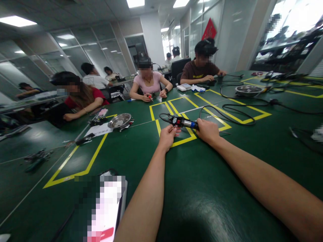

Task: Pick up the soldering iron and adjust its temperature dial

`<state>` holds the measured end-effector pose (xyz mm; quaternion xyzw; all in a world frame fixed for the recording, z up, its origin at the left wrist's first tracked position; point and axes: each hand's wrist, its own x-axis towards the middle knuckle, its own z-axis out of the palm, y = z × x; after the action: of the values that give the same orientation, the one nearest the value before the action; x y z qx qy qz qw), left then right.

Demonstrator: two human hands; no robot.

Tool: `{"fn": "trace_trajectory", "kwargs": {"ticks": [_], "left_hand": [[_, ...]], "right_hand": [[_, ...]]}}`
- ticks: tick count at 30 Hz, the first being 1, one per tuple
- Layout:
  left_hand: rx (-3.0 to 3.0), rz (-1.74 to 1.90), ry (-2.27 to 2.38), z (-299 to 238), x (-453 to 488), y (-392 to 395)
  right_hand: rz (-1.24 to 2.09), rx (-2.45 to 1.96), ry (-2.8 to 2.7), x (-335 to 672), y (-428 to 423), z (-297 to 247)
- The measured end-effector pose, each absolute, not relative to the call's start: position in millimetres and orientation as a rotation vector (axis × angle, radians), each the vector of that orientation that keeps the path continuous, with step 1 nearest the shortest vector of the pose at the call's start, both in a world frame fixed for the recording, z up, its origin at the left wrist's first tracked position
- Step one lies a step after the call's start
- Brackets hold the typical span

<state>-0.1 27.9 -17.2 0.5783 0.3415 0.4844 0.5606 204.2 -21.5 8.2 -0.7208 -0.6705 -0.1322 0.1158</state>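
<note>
In both my hands lies a long black electric tool [184, 122] with a red part, a silver cylinder and a blue band, held level above the green table. My left hand [167, 137] closes its fingers on the left part, beside the red piece. Around the right end, my right hand [208, 130] is wrapped, hiding that end. A short black cable [164, 116] loops from the tool's left end. Beyond my right hand shows a thin rod [225, 132]; whether it belongs to the tool I cannot tell.
Yellow tape [184, 143] marks rectangles on the green table [202, 188]. A phone [111, 205] stands near my left forearm. Metal bowls [119, 121] [248, 90] sit left and far right. A black cord [237, 117] winds across the right side. Several people sit around, one holding a red-handled tool [150, 97].
</note>
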Motion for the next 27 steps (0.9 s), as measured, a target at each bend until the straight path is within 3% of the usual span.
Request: {"fn": "trace_trajectory", "kwargs": {"ticks": [27], "left_hand": [[1.306, 1.283, 0.876, -15.9, 3.3, 28.1]], "right_hand": [[-0.375, -2.056, -2.034, 202.5, -22.6, 11.1]]}}
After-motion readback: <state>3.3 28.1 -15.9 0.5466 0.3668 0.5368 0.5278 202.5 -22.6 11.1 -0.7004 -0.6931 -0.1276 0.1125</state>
